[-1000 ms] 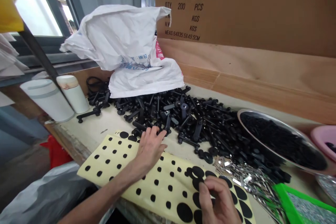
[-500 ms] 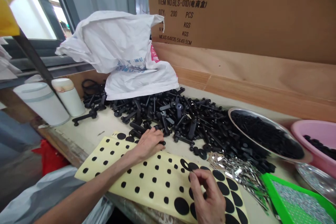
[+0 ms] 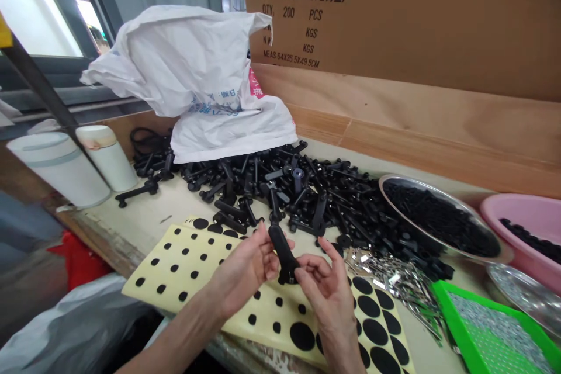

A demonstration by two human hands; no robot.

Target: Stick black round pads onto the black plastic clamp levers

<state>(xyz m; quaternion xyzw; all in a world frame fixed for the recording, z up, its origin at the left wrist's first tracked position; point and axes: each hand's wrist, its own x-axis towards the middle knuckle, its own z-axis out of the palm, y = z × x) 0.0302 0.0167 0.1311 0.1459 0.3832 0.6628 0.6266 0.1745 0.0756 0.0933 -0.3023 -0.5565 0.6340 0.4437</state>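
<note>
Above the yellow sticker sheet (image 3: pixel 265 334), both my hands are on one black plastic arm (image 3: pixel 283 248), which is tilted with its broad rounded end up and a jointed end low. My left hand (image 3: pixel 245 272) has its thumb and fingers around the upper part. With thumb and fingertips, my right hand (image 3: pixel 331 292) pinches the lower end. Small black dots and larger black discs cover the sheet. Just beyond my hands is a heap of similar black plastic arms (image 3: pixel 302 187). Whether a small sticker is between my right fingers is hidden.
Loose metal clips (image 3: pixel 385 272) lie right of the sheet. A green tray (image 3: pixel 456 318), a steel bowl (image 3: pixel 504 254) of black parts and a pink basin (image 3: pixel 517 210) stand to the right. A white sack (image 3: pixel 232 134) tops the heap. Two white flasks (image 3: pixel 61 169) stand left.
My left hand has come back from the heap with a black plastic arm. My right hand, earlier holding a black ring-shaped sticker over the sheet, has moved up and left to the arm.
</note>
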